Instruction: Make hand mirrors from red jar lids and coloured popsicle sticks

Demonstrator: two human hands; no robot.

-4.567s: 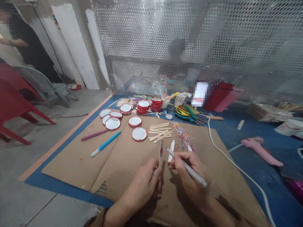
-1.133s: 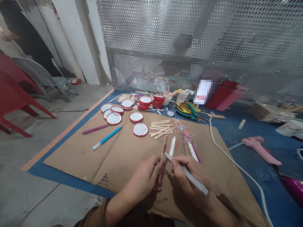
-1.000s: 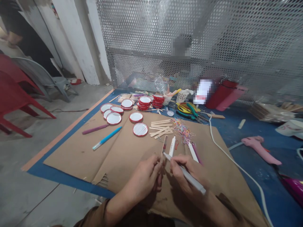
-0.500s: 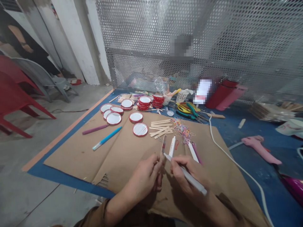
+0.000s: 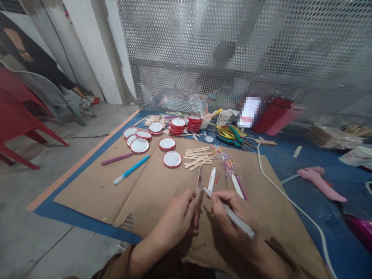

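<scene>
Grey and slim, the pen [image 5: 240, 222] sits pinched in the right hand [image 5: 232, 213], its tip just beside the wooden stick [image 5: 199, 181], which the left hand [image 5: 180, 213] grips low down above the cardboard [image 5: 151, 201]. Its upper part unsupported, the stick could twist under pressure and the tip slip. Beyond, a knuckle's nudge could roll the white marker [image 5: 212, 179] or scatter the loose sticks [image 5: 198, 157].

No wording can be read. The white marker [image 5: 212, 180] lying on the cardboard [image 5: 157, 193] carries a line of dark print — too small to make out — and pale lettering on the rims of the stacked red lids [image 5: 194, 126] is equally illegible. The bright screen [image 5: 250, 110] is pixelated, its contents hidden.
</scene>
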